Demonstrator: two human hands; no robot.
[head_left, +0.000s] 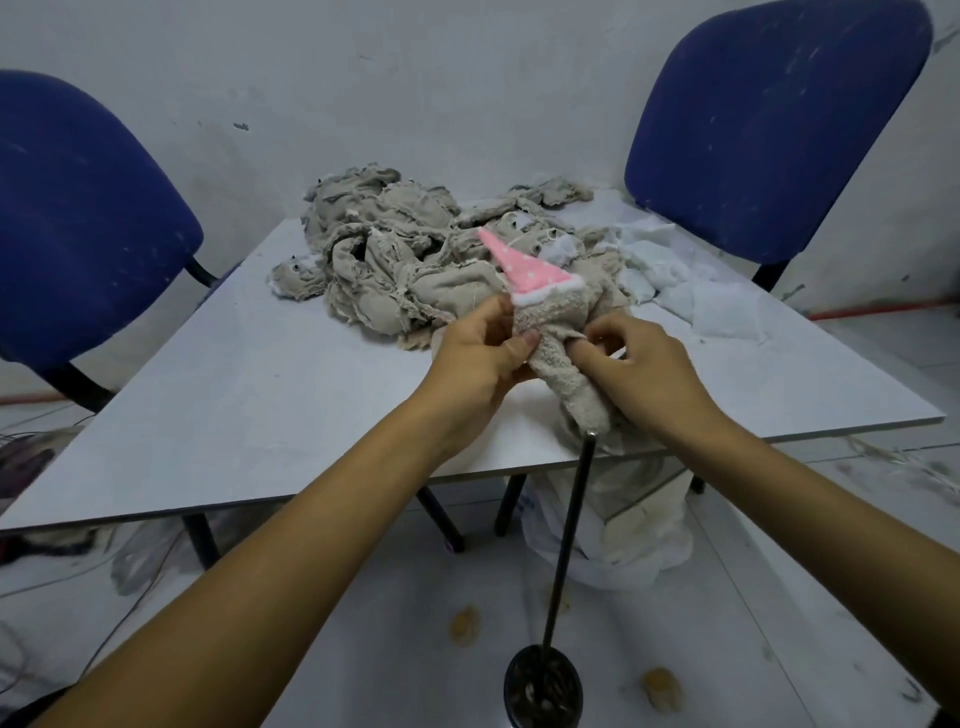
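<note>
A beige plush skin (550, 332) is pinched in the grip of the left hand (478, 358), with the thumb pressed on the fleece. The grip of the right hand (644, 364) is closed on the skin's right side. The skin is held over the table (260, 395) near its near edge, and its near end is met by a black rod (571, 530). A pink hat (524, 265) is sewn at its far end. Farther off, a pile of beige skins (384, 249) and white stuffing (691, 291) are spread.

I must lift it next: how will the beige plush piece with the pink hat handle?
The plush piece looks unstuffed, so probably floppy and light. Its fuzzy pile should grip well, not slip. It seems slid over the black rod, which may snag it.
</note>
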